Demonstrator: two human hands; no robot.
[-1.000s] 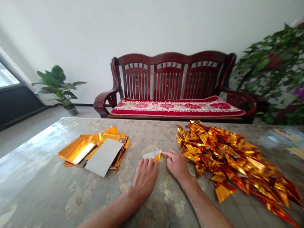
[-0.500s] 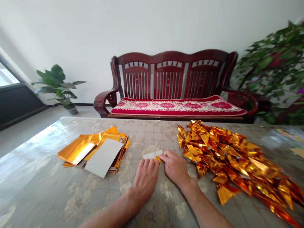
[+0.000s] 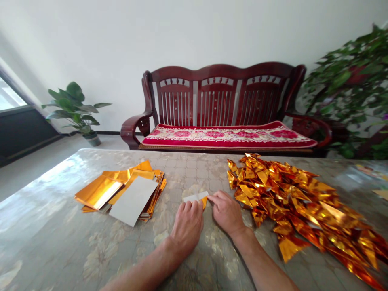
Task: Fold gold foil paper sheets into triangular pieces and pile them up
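Note:
A partly folded sheet of foil paper (image 3: 196,197) lies on the table in front of me, a pale strip along its far side and a gold corner at its right. My left hand (image 3: 188,221) has its fingers together, pressing on the near edge. At the right end, my right hand (image 3: 226,212) touches the sheet with its index finger and thumb, the other fingers curled. To the left is a loose stack of gold foil sheets (image 3: 101,189), with a sheet (image 3: 133,201) grey side up on top. Folded gold foil pieces (image 3: 281,194) form a large heap on the right.
The table (image 3: 121,258) has a patterned, shiny cover. Behind it stands a dark red wooden bench (image 3: 216,72) with a floral red cushion (image 3: 227,135). A clear plastic bag (image 3: 357,178) lies at the far right. Potted plants (image 3: 75,107) flank the bench.
My right hand has shifted slightly, its fingertip still at the sheet's right end. More of the gold corner shows between my hands. The left hand stays pressed on the paper.

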